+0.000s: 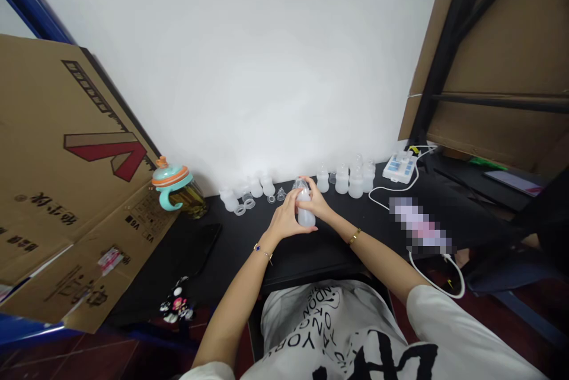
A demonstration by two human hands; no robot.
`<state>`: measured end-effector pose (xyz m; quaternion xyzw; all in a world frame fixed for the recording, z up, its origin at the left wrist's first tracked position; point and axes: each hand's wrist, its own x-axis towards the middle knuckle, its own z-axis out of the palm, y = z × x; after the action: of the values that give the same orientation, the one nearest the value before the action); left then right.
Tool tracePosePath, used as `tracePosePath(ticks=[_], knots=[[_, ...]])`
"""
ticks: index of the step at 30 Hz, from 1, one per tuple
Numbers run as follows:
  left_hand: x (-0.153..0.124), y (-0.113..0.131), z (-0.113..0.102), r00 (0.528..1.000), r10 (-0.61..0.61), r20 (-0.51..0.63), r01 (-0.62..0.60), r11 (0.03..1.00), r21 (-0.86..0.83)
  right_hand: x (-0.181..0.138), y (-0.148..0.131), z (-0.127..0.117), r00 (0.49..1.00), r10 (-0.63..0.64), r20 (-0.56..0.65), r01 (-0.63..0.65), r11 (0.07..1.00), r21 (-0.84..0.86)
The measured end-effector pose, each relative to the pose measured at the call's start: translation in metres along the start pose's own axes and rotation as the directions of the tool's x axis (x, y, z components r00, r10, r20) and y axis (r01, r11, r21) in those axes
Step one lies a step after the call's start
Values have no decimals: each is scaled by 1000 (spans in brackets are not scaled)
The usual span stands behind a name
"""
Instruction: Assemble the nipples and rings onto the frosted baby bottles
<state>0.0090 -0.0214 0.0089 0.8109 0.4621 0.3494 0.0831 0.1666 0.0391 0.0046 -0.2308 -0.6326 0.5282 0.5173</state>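
Note:
Between both hands, above the black table [342, 243], I hold a small translucent white baby bottle [306, 214] with a clear cap over its top. My left hand [284, 215] wraps the bottle's near side, thumb toward its base. Around the upper part and cap close the fingers of my right hand [317, 199]. Left of my hands lie loose bottle bodies [229, 200], clear rings [240, 210] and a clear nipple-like part [281, 194]. To the right, several capped baby bottles [355, 183] stand upright in a group.
A large jug [178, 187] with a turquoise handle stands at left beside a cardboard box [80, 190]. A black phone-like slab [200, 246] and a charm [176, 303] lie nearer. At right are a power strip [399, 168], a white cable [415, 184] and a blurred-out object [420, 223].

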Motion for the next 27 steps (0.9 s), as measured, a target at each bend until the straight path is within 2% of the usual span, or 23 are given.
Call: tracePosePath(ticks=[4,27], knots=[[-1,-1,1,1000,11,-15,-11,1000,7,-1,-2,-1,1000,-8,11,9,999,-32],[-1,0,2,997,51,-65,-47,997,60,0,-7,-2,999,4,43,-6,999,45]])
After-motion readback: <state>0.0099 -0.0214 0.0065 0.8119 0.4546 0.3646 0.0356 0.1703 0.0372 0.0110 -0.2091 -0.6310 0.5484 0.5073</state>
